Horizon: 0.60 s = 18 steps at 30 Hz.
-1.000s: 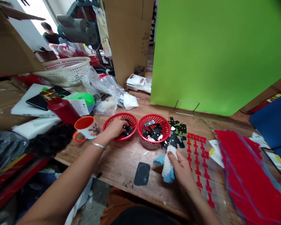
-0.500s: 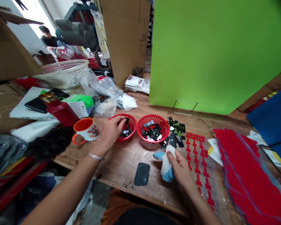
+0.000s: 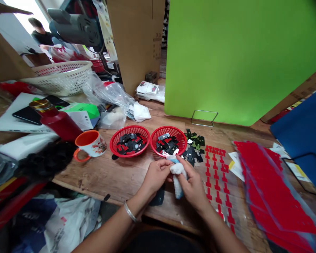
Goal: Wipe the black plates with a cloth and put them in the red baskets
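Observation:
Both my hands meet over the table, just in front of the right basket. In my right hand (image 3: 193,184) is a white and blue cloth (image 3: 178,175), bunched between thumb and fingers. My left hand (image 3: 156,175) pinches at the cloth's left side; what lies between its fingertips is hidden. A left red basket (image 3: 113,149) and a right red basket (image 3: 183,142) hold small flat black, red and silvery pieces. More black pieces (image 3: 192,154) are heaped to the right of the baskets. Under my hands, a dark flat pad (image 3: 158,199) is partly covered.
An orange and white mug (image 3: 91,144) and a dark red bottle (image 3: 59,121) stand at left. Rows of red T-shaped pieces (image 3: 216,174) and red sheets (image 3: 274,189) lie at right. A green board (image 3: 226,63) rises behind. Another person (image 3: 40,33) sits far back left.
My left hand has left the left basket and come right to the cloth. My right hand has brought the cloth slightly up and left. The view has shifted a little.

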### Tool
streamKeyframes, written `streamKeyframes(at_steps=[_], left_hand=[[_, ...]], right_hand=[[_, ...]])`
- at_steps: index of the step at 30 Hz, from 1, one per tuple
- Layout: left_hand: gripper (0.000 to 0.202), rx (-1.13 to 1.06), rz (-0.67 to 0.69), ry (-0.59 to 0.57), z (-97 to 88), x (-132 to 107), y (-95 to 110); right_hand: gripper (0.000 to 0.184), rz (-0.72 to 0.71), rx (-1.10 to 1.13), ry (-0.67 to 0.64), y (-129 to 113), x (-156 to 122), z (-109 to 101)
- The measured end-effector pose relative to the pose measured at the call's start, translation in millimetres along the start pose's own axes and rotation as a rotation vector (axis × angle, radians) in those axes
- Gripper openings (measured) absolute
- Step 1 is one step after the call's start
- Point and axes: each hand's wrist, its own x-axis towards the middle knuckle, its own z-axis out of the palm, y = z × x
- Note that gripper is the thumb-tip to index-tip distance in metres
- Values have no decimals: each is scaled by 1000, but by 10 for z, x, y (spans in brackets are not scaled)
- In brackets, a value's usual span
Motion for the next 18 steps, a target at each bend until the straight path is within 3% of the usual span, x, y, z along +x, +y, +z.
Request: streamKeyframes(at_steps=[4,8,10,14,18], left_hand=[[25,83,-18,-72,-18,-25,3],[26,73,2,-75,0,-1,14],[25,66,58,-29,14,14,7],[20,81,189,30,34,5,-39],[21,116,210,36,11,32,-12]], right_hand=[[25,190,72,64,80,35,-32],[42,469,338,211,137,56,-9],[48,545,476,145,149,38,-5],[38,456,477,-100,155,-19,-28],[38,406,325,-73,143,-21,-36]])
